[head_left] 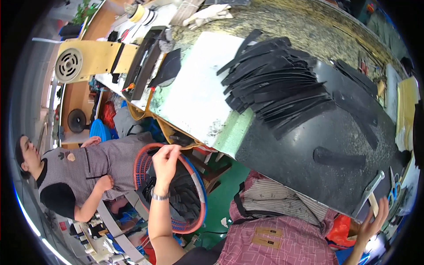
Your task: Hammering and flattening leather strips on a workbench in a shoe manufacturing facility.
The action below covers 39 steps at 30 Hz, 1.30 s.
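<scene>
My left hand [165,162] is raised over a red and blue plastic basket [205,194], its fingers pinched together; whatever they hold, if anything, is hidden. Dark cloth-like pieces [182,203] lie in the basket. At the table's right front corner, my right hand [373,223] has its fingers spread, close to the pale handle [373,204] of a tool. A metal tool [373,183] lies against that handle. On the table, a big pile of black strips [276,81] fans across a white board [194,84] and a dark sheet [282,154]. One short black piece [338,157] lies apart.
Blue-handled scissors [393,190] lie at the right edge. More black strips [360,117] rest right of the pile. A cream-coloured machine [92,62] stands at the upper left. A co-worker in a checked apron [88,168] is left of the basket. A stool [214,174] stands under the table.
</scene>
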Each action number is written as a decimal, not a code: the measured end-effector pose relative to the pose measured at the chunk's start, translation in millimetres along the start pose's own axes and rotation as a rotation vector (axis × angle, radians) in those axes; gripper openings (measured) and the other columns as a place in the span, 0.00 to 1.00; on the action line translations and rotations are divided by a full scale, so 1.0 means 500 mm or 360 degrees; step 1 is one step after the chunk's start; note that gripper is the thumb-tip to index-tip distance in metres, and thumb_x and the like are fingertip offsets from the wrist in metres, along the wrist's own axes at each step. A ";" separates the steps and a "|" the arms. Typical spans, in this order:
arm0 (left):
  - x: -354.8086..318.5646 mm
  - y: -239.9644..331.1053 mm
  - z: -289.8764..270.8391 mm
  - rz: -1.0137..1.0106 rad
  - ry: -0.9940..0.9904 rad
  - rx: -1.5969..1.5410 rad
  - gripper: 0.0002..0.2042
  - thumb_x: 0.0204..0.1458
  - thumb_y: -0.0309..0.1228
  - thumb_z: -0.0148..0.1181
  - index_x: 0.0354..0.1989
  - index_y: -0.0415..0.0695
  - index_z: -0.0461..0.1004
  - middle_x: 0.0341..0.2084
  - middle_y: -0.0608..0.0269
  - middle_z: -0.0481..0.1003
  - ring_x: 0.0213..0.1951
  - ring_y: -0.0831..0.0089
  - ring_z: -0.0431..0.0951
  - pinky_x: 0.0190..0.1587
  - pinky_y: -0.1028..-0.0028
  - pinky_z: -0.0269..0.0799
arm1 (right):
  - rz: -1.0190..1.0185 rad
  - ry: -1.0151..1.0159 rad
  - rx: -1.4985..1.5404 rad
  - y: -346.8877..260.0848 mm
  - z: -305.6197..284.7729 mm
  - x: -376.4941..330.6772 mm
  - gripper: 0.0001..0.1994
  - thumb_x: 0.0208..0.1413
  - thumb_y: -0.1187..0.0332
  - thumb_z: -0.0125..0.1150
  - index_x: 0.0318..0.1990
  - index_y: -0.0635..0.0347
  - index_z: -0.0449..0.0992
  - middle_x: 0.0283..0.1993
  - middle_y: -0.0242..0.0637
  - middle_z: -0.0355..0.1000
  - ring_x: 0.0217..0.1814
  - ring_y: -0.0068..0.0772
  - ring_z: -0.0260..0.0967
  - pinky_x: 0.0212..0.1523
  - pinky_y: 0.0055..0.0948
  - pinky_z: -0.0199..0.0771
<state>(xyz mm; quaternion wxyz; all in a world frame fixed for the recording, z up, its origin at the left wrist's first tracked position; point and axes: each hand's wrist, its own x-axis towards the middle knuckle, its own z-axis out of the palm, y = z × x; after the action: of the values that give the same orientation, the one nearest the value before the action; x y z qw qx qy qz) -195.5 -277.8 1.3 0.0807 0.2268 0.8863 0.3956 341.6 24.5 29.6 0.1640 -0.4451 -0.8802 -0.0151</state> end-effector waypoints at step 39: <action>-0.172 0.480 0.534 0.2037 -0.1891 -0.0224 0.15 0.41 0.26 0.60 0.40 0.40 0.76 0.31 0.65 0.72 0.31 0.70 0.71 0.30 0.71 0.67 | -0.0570 -0.0770 0.0650 -0.079 -0.005 0.072 0.10 0.38 0.67 0.56 0.31 0.57 0.69 0.21 0.27 0.53 0.18 0.21 0.58 0.16 0.22 0.64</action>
<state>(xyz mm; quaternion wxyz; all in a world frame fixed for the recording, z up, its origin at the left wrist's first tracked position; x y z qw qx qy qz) 47.9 -0.4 -4.8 0.3055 0.8437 0.3737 0.2352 291.3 28.3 47.5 0.0312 -0.2326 -0.9424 0.2383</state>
